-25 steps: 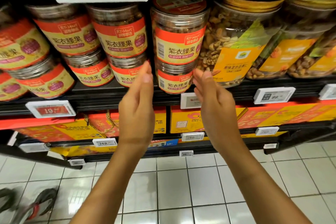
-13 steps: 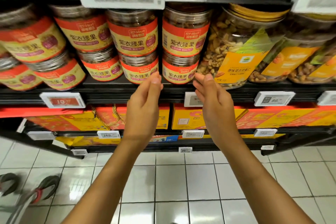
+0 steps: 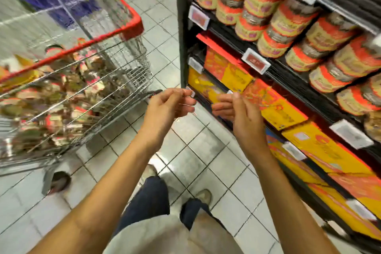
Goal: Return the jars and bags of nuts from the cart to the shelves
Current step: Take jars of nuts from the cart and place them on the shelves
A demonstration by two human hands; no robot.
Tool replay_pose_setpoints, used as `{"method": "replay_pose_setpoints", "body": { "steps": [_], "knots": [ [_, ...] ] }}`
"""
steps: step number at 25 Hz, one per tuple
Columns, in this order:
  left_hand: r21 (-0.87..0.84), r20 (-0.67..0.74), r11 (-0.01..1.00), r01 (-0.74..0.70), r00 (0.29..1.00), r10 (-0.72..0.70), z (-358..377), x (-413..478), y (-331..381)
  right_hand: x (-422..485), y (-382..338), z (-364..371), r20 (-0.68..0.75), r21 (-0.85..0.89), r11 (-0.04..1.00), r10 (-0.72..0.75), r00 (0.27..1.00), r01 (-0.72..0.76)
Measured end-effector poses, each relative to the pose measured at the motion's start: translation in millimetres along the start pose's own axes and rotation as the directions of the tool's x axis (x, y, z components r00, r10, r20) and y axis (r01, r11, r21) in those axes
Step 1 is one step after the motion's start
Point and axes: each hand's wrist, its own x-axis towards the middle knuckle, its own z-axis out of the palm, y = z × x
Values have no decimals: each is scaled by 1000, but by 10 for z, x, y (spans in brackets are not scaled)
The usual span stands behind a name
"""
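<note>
The jars and bags of nuts [image 3: 61, 105] lie heaped in the wire basket of the cart [image 3: 123, 31], blurred, with red labels showing through the mesh. A purple item [image 3: 57, 0] sits in the cart's upper part, behind its red rim. Just right of the cart's near corner is the left hand [image 3: 167, 105], its fingers [image 3: 185, 101] loosely curled and holding nothing. The right hand [image 3: 243, 113] is farther right of the cart, its fingers [image 3: 221, 107] also loosely bent and empty. To the right of the cart, across a strip of tiled floor [image 3: 195, 150], stand the shelves [image 3: 288, 80], with stacked shelf jars [image 3: 261, 4] above and yellow and red boxes [image 3: 233, 74] below.
</note>
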Motion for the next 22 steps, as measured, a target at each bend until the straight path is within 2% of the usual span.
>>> {"method": "replay_pose_setpoints", "body": {
  "steps": [2,5,8,11,14,16,19,22],
  "knots": [
    [-82,-176,996,-19,984,4,-689,-67,82,70,-81,687,184,9,1000,-24,983,22],
    [-161,-384,985,-67,923,0,-1675,-85,169,209,-174,1719,404,12,998,-69,912,69],
    [-209,-491,975,-75,870,-38,-2589,-4,263,377,-258,2735,529,14,997,-71,846,76],
    [-202,-550,979,-25,830,-93,-3425,129,424,555,-362,3641,585,-12,1000,-15,811,27],
    [-227,-571,973,37,805,-164,-3939,266,558,733,-440,4181,621,-31,1000,18,784,1],
    [-291,-536,950,115,802,-262,-4215,392,594,915,-448,4461,610,-59,997,75,789,-49],
    [-409,-430,888,209,814,-389,-4520,659,614,1355,-384,4856,605,-170,980,184,775,-99],
    [-380,-415,875,298,791,-450,-4781,1125,533,1909,-176,5297,638,-379,923,317,702,-73]
  ]
}}
